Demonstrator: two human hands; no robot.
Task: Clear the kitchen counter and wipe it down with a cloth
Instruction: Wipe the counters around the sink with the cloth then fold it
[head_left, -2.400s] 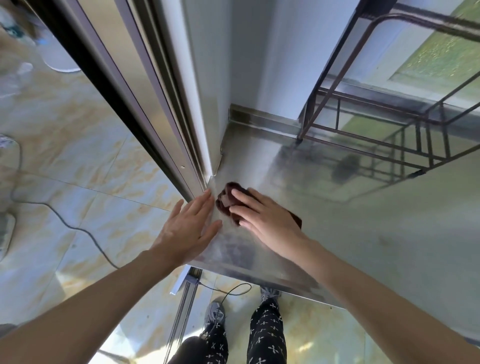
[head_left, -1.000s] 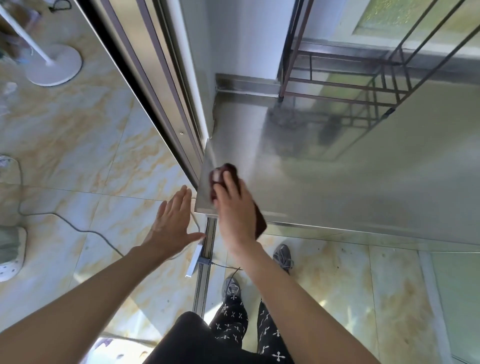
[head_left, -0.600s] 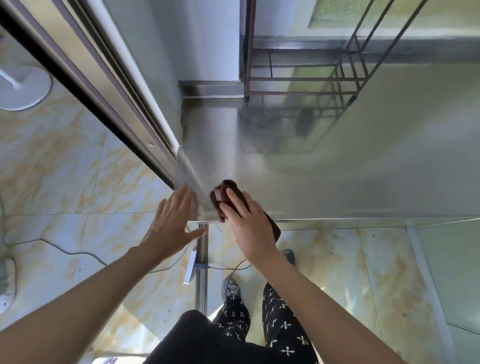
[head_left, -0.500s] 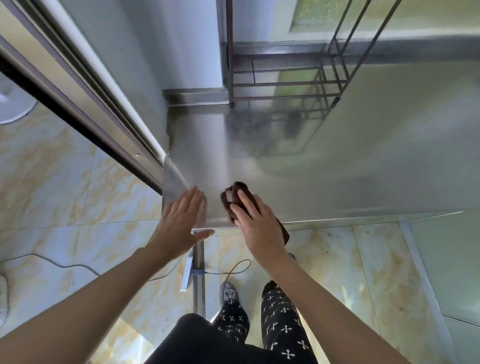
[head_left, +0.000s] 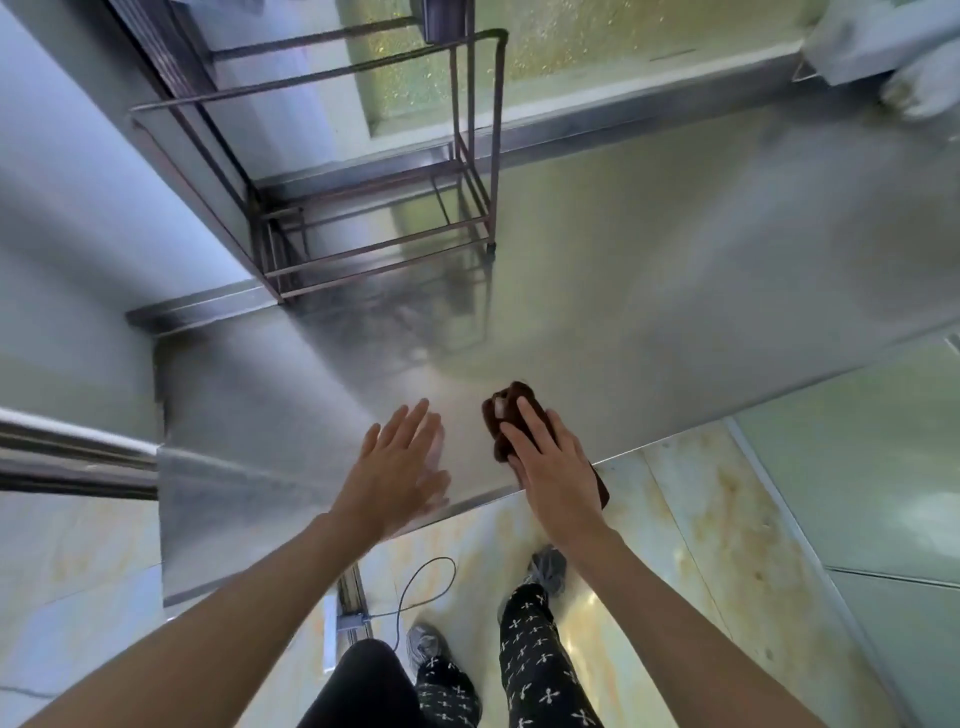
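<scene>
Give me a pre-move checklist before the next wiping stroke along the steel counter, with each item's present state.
1. Cloth under the wiping hand: ok. The right hand presses flat on the dark brown cloth.
2. Cloth fully on the surface: not ok. Its near end hangs past the front edge of the steel counter.
3. Free hand out of the path: ok. The left hand lies open, left of the cloth.
4. Path to the right free of objects: ok as far as the view shows.
5. Wire rack still to move: it stands at the back left corner, not ok.
6. Counter already clean: cannot tell, glare hides smears.
</scene>
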